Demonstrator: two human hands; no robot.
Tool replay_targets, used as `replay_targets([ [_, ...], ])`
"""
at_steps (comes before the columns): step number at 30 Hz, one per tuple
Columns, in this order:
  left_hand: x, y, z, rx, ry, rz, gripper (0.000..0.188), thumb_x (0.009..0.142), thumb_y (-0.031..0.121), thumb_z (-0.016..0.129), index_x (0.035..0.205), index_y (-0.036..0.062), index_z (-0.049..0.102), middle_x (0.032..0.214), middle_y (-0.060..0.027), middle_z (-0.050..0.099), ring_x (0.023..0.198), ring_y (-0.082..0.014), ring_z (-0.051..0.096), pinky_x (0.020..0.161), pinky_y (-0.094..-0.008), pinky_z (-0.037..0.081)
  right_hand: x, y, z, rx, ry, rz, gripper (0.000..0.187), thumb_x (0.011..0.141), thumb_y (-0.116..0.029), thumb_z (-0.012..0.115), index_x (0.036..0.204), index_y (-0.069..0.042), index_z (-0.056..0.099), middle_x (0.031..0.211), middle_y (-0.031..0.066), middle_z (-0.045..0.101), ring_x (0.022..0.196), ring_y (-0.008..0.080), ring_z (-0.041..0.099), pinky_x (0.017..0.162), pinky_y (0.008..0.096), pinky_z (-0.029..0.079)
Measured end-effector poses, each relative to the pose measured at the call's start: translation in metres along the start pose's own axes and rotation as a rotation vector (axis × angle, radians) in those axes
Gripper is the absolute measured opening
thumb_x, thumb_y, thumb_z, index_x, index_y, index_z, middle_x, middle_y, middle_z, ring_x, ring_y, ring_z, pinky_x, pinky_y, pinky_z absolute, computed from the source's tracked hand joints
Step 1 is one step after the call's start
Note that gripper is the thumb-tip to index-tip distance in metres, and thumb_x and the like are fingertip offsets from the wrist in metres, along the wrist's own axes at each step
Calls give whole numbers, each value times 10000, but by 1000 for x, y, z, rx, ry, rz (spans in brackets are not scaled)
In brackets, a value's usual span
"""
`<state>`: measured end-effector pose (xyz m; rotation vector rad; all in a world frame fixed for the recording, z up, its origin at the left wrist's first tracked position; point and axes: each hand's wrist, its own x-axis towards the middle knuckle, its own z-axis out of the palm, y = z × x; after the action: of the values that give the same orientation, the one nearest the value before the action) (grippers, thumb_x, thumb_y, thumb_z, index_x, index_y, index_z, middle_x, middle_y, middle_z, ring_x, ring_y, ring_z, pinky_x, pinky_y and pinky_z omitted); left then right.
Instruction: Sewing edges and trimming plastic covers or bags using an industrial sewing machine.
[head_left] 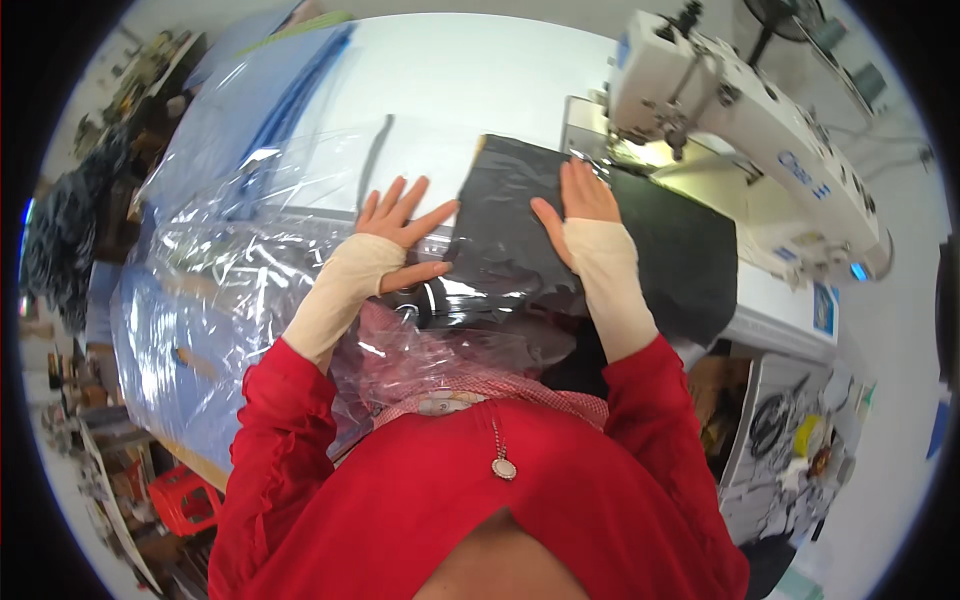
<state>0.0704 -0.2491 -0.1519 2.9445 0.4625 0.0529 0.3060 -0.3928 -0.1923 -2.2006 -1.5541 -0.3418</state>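
Observation:
Folded black fabric (510,215) lies on the white sewing table, with a glossy clear plastic sheet (270,255) over part of it and spreading to the left. My left hand (400,225) rests with fingers spread at the left edge of the black fabric, its thumb and fingertips touching the plastic. My right hand (590,205) lies flat on the fabric near its far right corner, thumb apart from the fingers. Both wrists wear cream sleeves. Another dark panel (680,240) extends right, beneath my right wrist.
A white industrial sewing machine (740,120) stands at the right, its lamp lit by the needle. Blue fabric (270,90) lies at the far left of the white table (460,70). A drawer of tools (790,430) is at lower right, a red stool (185,500) at lower left.

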Motion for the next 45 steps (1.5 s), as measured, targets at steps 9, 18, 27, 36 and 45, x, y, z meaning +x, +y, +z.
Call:
replay_targets([
  [9,10,-51,-138,-197,-5,-189,348,834,348,584,1118,146,598,1042,-110,627,917,-231,594,796,-310,457,-9,17,-7,-2,-173,35,593,885,-363,465,1300,42,341,1353,232,329,1261,352,309,1040,416,247],
  [18,-117,-295,-78,-294,158,-832,522,770,363,658,1183,71,533,1191,-136,540,1001,-278,561,838,-346,451,-1,7,-9,42,-222,59,591,887,-344,466,1321,27,315,1387,193,297,1288,324,276,1057,406,218],
  [27,-153,-281,-67,-266,219,-581,481,801,234,637,1238,99,490,1294,-161,451,1172,-261,462,948,-287,360,-1,8,-9,63,-171,35,547,879,-291,495,1300,27,351,1365,197,334,1273,331,301,1048,416,232],
  [36,-135,-269,-67,221,-62,-609,389,817,233,578,1178,100,523,1203,-139,524,1096,-325,497,935,-346,402,-1,9,-9,80,-189,44,555,873,-288,499,1303,26,343,1369,201,323,1273,338,297,1045,413,234],
  [45,-123,-278,-79,328,-102,-775,175,762,158,606,931,120,630,860,-142,631,791,-335,601,687,-395,476,0,8,-10,101,-193,58,552,870,-286,501,1297,28,349,1368,201,324,1273,342,294,1048,413,228],
])
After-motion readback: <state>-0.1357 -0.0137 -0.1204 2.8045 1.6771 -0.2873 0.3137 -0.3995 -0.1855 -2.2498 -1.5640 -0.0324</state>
